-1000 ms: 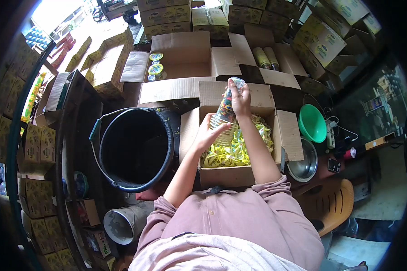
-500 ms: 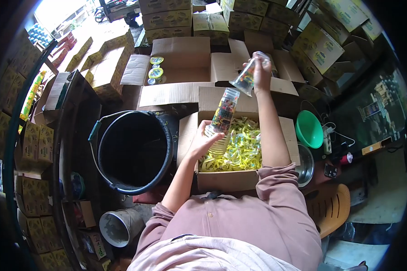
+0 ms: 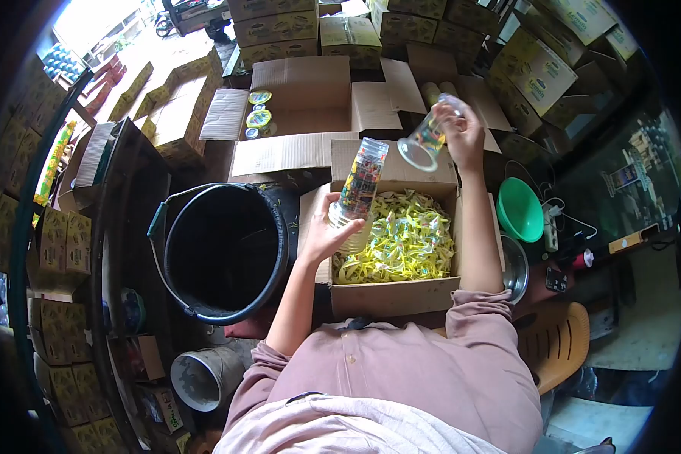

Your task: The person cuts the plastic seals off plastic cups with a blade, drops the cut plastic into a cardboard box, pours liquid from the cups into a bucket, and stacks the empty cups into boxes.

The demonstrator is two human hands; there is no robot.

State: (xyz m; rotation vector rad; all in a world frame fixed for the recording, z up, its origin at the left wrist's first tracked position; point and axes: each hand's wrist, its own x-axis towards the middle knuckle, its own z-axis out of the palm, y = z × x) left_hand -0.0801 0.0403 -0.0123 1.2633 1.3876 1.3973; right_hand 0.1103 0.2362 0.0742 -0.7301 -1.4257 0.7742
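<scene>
My left hand (image 3: 331, 231) is wrapped round the lower part of a stack of clear printed plastic cups (image 3: 364, 178), which leans slightly to the right. Up and to the right, my right hand (image 3: 465, 136) grips a single clear plastic cup (image 3: 429, 142) near its base. That cup is tilted with its open mouth down and to the left, apart from the stack. Below both hands lie many small yellow-green wrapped pieces (image 3: 397, 238) in an open cardboard box (image 3: 393, 297).
A large black bucket (image 3: 280, 250) stands to the left. Beyond the hands, another open carton (image 3: 299, 79) holds several lidded cups (image 3: 259, 119). A green bowl (image 3: 519, 210) and a metal bowl (image 3: 516, 268) sit at the right. Stacked cartons (image 3: 276, 30) line the back.
My right hand has moved right and slightly down, turning its cup so the mouth faces me more. My left hand and the stack have shifted a little left.
</scene>
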